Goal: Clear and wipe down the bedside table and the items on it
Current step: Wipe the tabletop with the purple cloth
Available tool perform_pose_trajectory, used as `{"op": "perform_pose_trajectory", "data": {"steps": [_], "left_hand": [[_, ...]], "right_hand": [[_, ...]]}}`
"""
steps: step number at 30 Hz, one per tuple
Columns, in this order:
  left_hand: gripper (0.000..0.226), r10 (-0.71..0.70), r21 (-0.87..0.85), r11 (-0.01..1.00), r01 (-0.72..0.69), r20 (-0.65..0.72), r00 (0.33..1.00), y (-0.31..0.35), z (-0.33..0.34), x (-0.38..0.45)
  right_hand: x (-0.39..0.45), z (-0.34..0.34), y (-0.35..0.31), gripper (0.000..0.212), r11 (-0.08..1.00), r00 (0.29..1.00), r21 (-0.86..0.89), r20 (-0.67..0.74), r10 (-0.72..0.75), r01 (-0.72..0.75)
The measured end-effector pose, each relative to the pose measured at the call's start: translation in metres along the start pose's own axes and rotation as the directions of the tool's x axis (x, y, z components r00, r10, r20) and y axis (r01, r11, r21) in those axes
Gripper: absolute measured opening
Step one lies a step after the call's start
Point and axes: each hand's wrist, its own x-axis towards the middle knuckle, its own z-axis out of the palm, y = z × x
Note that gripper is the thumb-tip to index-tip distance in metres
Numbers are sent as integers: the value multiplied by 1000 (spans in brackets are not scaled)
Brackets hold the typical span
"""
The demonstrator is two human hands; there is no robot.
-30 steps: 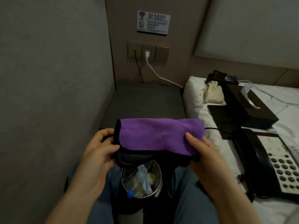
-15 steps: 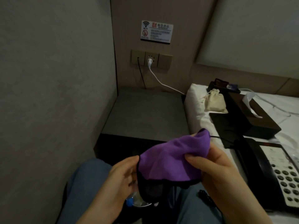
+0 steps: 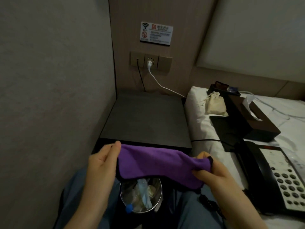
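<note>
A purple cloth with black edging [image 3: 158, 164] is stretched between my two hands, just in front of the grey bedside table [image 3: 145, 119]. My left hand [image 3: 102, 164] pinches its left end and my right hand [image 3: 212, 171] grips its right end. The table top holds nothing. On the white bed to the right lie a black telephone [image 3: 280, 177], a brown tissue box [image 3: 250, 118], a beige drawstring pouch [image 3: 214, 106], a flat black pad [image 3: 226, 128] and a small black tray [image 3: 222, 88].
A metal waste bin [image 3: 140, 194] with plastic rubbish and a blue-capped bottle stands between my knees, under the cloth. A white cable [image 3: 158, 81] and a black cable run from the wall sockets [image 3: 151, 61] down behind the table. A grey wall closes the left side.
The cloth went from spread flat to bunched, and now it is pulled out lengthwise between my hands. The view has dropped, so the bin shows again.
</note>
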Motion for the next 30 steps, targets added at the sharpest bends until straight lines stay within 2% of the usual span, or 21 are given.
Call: {"op": "perform_pose_trajectory", "data": {"steps": [2, 3, 6, 9, 11, 14, 15, 17, 19, 21, 24, 27, 30], "left_hand": [[25, 233, 98, 967, -235, 29, 972, 8, -5, 2], [24, 298, 113, 947, -301, 47, 953, 13, -6, 2], [19, 342, 81, 934, -348, 84, 936, 29, -8, -1], [17, 392, 96, 904, -417, 207, 896, 46, -3, -1], [17, 400, 136, 872, -470, 352, 846, 56, 4, 0], [22, 369, 251, 765, -593, 584, 723, 68, 18, -4], [22, 365, 263, 729, -632, 632, 684, 71, 22, -5], [21, 386, 242, 700, -672, 663, 641, 76, 27, -6], [17, 445, 205, 700, -684, 624, 642, 81, 27, -4], [15, 515, 212, 670, -712, 559, 651, 87, 25, 1], [18, 522, 238, 663, -710, 533, 666, 91, 21, 7], [21, 496, 234, 687, -688, 542, 679, 89, 18, 11], [23, 505, 229, 713, -663, 488, 712, 85, 18, 14]], "right_hand": [[3, -2, 5, 50, 998, 1000, -56, 4, -28, 29], [4, -3, 8, 50, 998, 999, -59, 17, -32, 33], [6, -5, 16, 44, 991, 997, -125, 63, -37, 45], [11, -8, 26, 32, 872, 993, -480, 106, -55, 99], [12, -4, 28, 36, 798, 985, -595, 174, 9, 98], [13, 9, 23, 62, 885, 958, -448, 287, 10, 126], [14, 14, 20, 63, 912, 955, -386, 297, -23, 142], [17, 22, 16, 51, 928, 958, -326, 271, -93, 182], [19, 26, 13, 36, 927, 960, -304, 234, -152, 221], [19, 28, 12, 31, 952, 956, -214, 240, -167, 220], [14, 29, 15, 37, 992, 951, 10, 283, -124, 126], [12, 31, 19, 41, 992, 957, 117, 282, -69, 37], [13, 32, 18, 12, 989, 957, 141, 278, -83, 45]]}}
